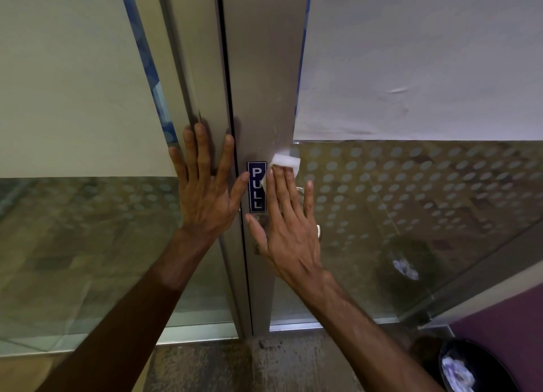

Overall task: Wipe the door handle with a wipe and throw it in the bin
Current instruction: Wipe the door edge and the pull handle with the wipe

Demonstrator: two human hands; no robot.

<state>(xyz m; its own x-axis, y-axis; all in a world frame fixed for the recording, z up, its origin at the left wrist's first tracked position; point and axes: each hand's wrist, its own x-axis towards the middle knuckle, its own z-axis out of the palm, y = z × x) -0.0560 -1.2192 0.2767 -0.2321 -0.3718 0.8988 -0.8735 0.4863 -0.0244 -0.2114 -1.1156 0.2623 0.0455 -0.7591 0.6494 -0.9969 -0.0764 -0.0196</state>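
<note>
My right hand [289,221] presses a white wipe [286,161] flat against the grey metal door stile [264,97], fingers extended over it, just right of a blue PULL sign [256,185]. Bits of the metal door handle [318,232] peek out from under this hand; most of it is hidden. My left hand [205,185] lies flat with fingers spread on the neighbouring door frame, holding nothing. A black bin [482,371] with crumpled paper inside stands at the bottom right on the floor.
Glass panels with frosted dots and white film flank the door on both sides. The bin's reflection [407,268] shows in the right glass. A purple wall [505,318] stands at right. Speckled floor [279,362] lies below the door.
</note>
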